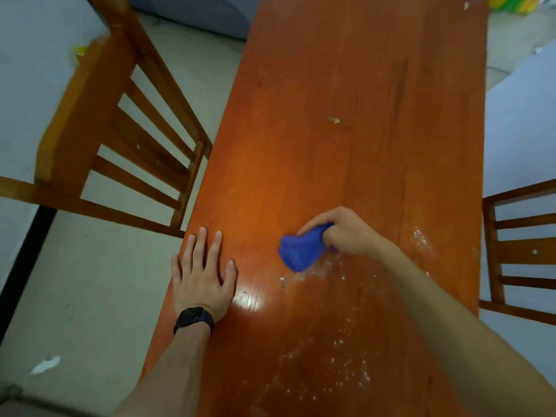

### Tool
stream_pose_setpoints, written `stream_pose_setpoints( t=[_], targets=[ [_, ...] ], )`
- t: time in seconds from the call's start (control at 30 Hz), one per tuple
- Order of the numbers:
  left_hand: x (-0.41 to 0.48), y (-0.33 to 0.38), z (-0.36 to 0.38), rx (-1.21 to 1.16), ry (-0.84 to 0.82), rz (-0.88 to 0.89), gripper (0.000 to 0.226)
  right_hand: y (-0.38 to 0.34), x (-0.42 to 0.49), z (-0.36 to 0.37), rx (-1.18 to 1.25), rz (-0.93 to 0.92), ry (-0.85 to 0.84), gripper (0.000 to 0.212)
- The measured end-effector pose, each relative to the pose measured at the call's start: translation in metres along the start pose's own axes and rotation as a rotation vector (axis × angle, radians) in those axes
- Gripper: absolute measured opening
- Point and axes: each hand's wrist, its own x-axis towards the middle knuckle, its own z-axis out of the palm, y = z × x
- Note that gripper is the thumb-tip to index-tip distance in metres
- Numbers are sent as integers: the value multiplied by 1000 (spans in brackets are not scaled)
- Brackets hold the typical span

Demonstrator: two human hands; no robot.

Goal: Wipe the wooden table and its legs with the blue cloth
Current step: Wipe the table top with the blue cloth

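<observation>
Head view, step in hand: the top of the bench (346,70) is judged to be mid-wipe. No legs are shown, so that part is taken as not yet done.
Head view, right grip (340,233): it is closed round the blue cloth (301,249), with fingers and thumb curled on the bunched fabric.
Head view, cloth: it is bunched into a wad, pressed on the bench, and sticks out from the left side of the right grip.
Head view, left grip (201,275): it is laid flat with fingers straight and spread, and nothing is held. It rests near the bench edge, well to the left of the right grip.
Head view, residue: white specks (340,356) are scattered behind the right grip, toward the person, and just to its right.
Head view, crumb (334,119): it lies well beyond the right grip, farther up the bench.
Next move, as judged: the cloth would need to be drawn back through the specks with firm downward pressure, then carried out to the crumb.
Counts: one cloth, one bench, two grips, one crumb, two chairs (left (120,124), right (517,254)), one watch (194,319) on the left wrist.
</observation>
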Motion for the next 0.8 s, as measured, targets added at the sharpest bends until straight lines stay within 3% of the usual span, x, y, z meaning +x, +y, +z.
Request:
stream_pose_setpoints(
  t=[0.07, 0.13, 0.17, 0.23, 0.33, 0.43, 0.53, 0.6, 0.7, 0.8],
  targets=[
    [1, 1, 0, 5, 4, 7, 65, 9, 12, -38, 32, 53, 238, 55],
    [2, 2, 0, -3, 6, 1, 65, 25, 26, -71, -83, 126, 571, 65],
    [2, 3, 0, -10, 6, -2, 65, 32, 30, -76, -159, 187, 654, 71],
    [1, 2, -1, -6, 8, 2, 65, 37, 28, -59, -257, 236, 668, 80],
    [1, 0, -2, -13, 8, 2, 65, 29, -7, 14, -265, 78, 576, 74],
    [3, 0, -3, -27, 5, 4, 65, 19, -53, 74, -285, -42, 268, 58],
    [3, 0, -2, -41, 24, 8, 64, -1, -50, 55, -79, 39, -18, 48],
    [1, 1, -2, -59, 46, 16, 64, -12, -21, 26, -22, 69, 107, 49],
    [1, 1, -1, -58, 63, 14, 63, -14, 23, 7, -117, 26, 466, 61],
    [-1, -3, -1, -59, 59, 20, 62, -9, 11, 56, -202, 66, 542, 69]
  ],
)
